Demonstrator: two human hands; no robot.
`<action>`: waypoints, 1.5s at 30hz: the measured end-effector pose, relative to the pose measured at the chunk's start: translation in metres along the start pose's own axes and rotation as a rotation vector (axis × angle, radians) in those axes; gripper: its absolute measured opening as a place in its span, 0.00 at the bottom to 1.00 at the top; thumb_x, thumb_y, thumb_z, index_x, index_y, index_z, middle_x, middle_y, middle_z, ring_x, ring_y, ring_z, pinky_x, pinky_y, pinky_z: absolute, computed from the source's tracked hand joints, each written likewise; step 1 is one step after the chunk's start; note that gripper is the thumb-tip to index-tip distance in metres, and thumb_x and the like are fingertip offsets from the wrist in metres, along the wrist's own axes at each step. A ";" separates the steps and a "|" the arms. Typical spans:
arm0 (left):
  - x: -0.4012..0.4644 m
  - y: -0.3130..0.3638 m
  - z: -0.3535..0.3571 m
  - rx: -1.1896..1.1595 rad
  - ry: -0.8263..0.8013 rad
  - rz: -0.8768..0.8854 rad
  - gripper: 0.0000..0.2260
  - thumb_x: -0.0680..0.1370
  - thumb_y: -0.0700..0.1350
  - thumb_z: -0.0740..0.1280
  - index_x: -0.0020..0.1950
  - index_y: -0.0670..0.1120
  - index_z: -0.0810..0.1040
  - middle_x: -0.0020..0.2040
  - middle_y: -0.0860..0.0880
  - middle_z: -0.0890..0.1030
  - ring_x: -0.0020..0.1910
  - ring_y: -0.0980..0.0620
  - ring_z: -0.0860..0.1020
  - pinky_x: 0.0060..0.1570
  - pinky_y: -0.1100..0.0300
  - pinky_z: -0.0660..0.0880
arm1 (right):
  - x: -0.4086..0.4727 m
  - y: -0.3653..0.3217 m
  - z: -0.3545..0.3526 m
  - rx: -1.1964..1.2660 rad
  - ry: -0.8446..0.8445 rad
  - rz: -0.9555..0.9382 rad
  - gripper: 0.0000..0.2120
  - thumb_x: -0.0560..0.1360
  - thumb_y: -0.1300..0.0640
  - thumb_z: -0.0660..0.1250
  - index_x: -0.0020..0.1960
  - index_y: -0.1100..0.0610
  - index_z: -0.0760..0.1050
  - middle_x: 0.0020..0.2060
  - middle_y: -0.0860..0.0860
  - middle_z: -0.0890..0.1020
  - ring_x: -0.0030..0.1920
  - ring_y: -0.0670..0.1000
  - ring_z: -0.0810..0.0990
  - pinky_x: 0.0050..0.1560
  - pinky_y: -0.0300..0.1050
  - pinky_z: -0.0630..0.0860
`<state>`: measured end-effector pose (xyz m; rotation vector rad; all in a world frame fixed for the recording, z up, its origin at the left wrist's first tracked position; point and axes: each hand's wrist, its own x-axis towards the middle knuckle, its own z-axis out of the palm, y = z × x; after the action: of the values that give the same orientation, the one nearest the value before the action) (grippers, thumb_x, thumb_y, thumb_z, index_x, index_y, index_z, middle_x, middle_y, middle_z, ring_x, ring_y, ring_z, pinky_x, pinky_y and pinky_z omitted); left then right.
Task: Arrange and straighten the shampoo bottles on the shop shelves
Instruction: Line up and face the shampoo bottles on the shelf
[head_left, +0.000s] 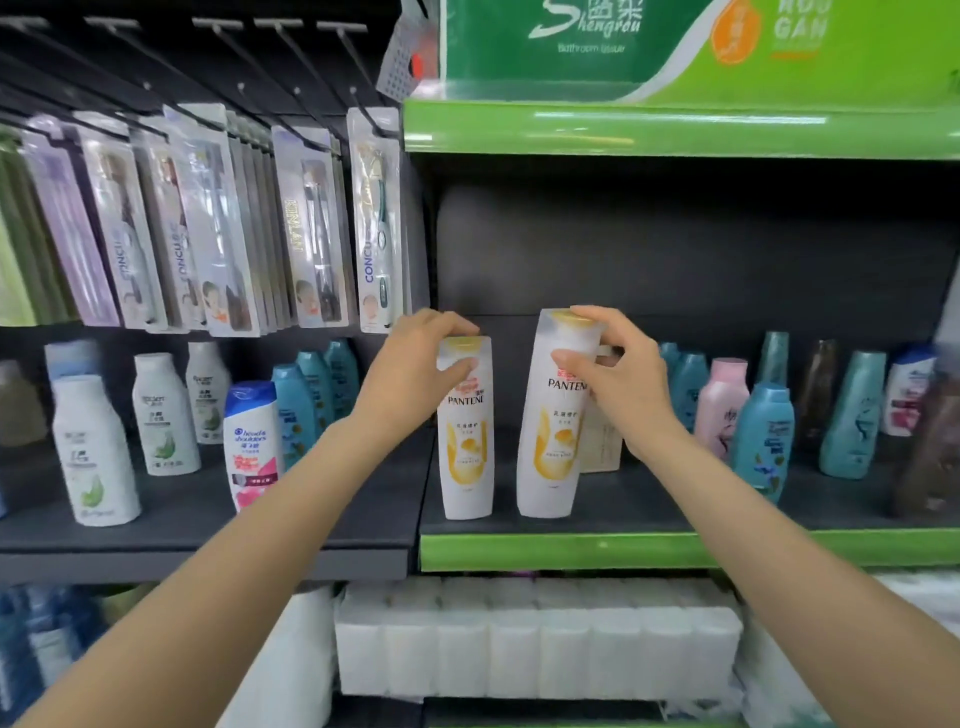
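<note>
**Two white bottles being squared up at the shelf front**

The person is working on the pair of white plastic Pantene shampoo bottles with yellow caps, standing near the front of the dark shelf with the green edge strip (675, 548). The step in hand looks like the straightening itself: both labels are already facing outward, but the taller bottle (553, 415) is leaning slightly, its top tipped to the right, while the shorter bottle (466, 431) is standing close to upright just beside it, a narrow gap between them.

The left hand (410, 371) is reaching in from the lower left, fingers curling over the shorter bottle's cap and thumb pressing its front, so it is gripping the bottle's top. The right hand (621, 371) is coming from the lower right, fingertips pinching the taller bottle's cap and shoulder.

The next move probably calls for easing the taller bottle upright and lining its base with its neighbour's, without knocking the pale beige bottle (602, 441) standing right behind it.
</note>
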<state>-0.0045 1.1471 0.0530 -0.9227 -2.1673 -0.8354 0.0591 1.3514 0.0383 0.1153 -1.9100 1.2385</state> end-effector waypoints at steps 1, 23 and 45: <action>0.007 -0.011 -0.001 0.012 0.004 0.009 0.14 0.75 0.45 0.69 0.61 0.50 0.76 0.56 0.50 0.76 0.58 0.53 0.70 0.53 0.68 0.61 | 0.008 0.005 0.005 -0.026 0.004 0.000 0.19 0.70 0.57 0.73 0.58 0.44 0.75 0.54 0.47 0.79 0.54 0.51 0.79 0.50 0.49 0.80; 0.046 -0.066 0.012 -0.216 -0.226 0.040 0.13 0.70 0.45 0.74 0.54 0.47 0.81 0.49 0.51 0.78 0.51 0.57 0.78 0.57 0.64 0.73 | 0.128 0.095 0.118 -0.237 -0.177 0.062 0.19 0.68 0.60 0.75 0.56 0.56 0.75 0.53 0.50 0.80 0.52 0.49 0.76 0.49 0.39 0.70; 0.035 -0.063 0.017 -0.234 -0.182 0.000 0.14 0.73 0.43 0.71 0.58 0.48 0.78 0.54 0.52 0.77 0.56 0.58 0.76 0.61 0.64 0.72 | 0.141 0.091 0.125 -0.317 -0.340 0.156 0.28 0.73 0.58 0.71 0.71 0.54 0.66 0.68 0.54 0.71 0.68 0.55 0.68 0.63 0.43 0.66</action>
<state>-0.0782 1.1383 0.0496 -1.1531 -2.2557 -1.0581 -0.1501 1.3468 0.0495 0.0093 -2.4267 1.0476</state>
